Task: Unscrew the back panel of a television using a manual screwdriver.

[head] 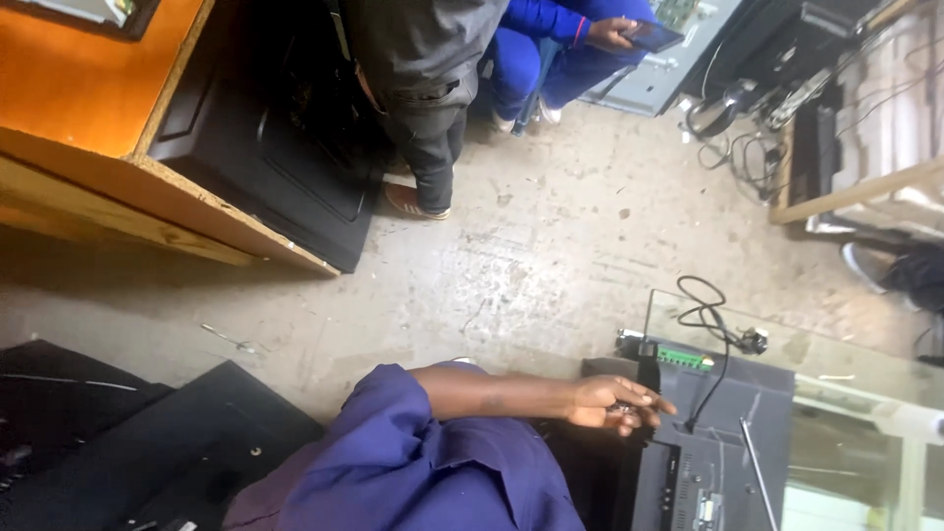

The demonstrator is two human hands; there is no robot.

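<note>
Fingers [644, 401] of your hand [615, 403] pinch sth small, can't tell what, over grey TV back panel [718, 462] w/ black cable [710, 334] nearby.

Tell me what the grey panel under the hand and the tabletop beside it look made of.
Grey panel: likely moulded plastic, matte, with vent slots and port cutouts. Tabletop: glass, see-through with a greenish edge. The hand rests on the panel's edge.

Small dark object [621, 406] between fingers [644, 395]

Orange table [79, 79], seated co-worker [560, 39], perhaps cables [737, 157]
</note>
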